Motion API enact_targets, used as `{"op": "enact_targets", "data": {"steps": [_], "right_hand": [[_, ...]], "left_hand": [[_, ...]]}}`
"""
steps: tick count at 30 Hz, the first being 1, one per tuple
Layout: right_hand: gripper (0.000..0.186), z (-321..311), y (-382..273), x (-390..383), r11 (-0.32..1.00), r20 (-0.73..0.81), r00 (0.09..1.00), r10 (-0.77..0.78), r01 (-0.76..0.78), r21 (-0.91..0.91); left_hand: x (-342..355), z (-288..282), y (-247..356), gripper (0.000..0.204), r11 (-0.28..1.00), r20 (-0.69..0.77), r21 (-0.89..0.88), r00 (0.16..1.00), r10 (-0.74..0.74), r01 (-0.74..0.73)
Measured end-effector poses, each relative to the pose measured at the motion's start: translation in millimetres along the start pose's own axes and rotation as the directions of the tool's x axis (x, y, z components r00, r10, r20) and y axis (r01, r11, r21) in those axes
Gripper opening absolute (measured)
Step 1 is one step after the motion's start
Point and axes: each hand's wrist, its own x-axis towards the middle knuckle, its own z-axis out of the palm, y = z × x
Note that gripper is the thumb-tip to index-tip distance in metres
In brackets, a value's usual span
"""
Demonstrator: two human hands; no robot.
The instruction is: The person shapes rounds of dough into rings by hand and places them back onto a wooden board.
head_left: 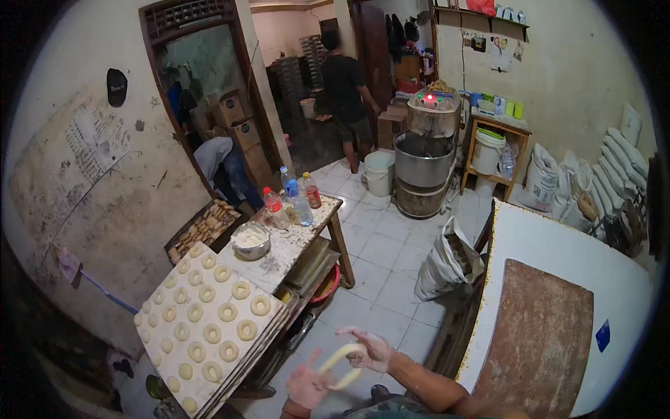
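Observation:
A loop of pale dough (343,354) is spread between my two hands above the floor, near the lower edge. My left hand (309,384) bears its left side, palm turned up and some fingers stretched out. Flour-dusted, my right hand (373,351) has its fingers around the right side, hiding part of the loop. Whether the loop is fully joined I cannot tell. To the left, a stack of pale boards (230,322) carries several dough rings (227,312) in rows, with smaller round dough pieces (185,371) along the left edge.
A floury table (307,236) holds a bowl of flour (251,241) and several bottles (300,208). At right stands a white-topped table with a brown board (537,335). A sack (450,260), a mixer (424,153) and a bucket (379,172) stand beyond. Two people (342,87) are farther back.

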Motion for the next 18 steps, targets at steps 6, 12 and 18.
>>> {"op": "enact_targets", "data": {"steps": [6, 12, 18], "right_hand": [[0.031, 44.3, -47.0, -1.5, 0.544, -0.174, 0.985, -0.014, -0.139, -0.828], [0.031, 34.7, -18.7, 40.3, 0.943, 0.117, 0.94, -0.32, 0.304, 0.133], [0.02, 21.5, 46.6, 122.2, 0.957, -0.561, 0.776, -0.29, 0.237, -0.167]], "left_hand": [[48.5, 53.0, -4.9, 0.036, 0.81, -0.319, 0.584, 0.933, 0.168, 0.054], [38.8, 58.8, 13.1, 0.035, 0.836, -0.147, -0.103, 0.84, 0.523, -0.539], [26.5, -42.8, 30.2, 0.031, 0.689, -0.171, -0.177, 0.711, 0.682, -0.703]]}}
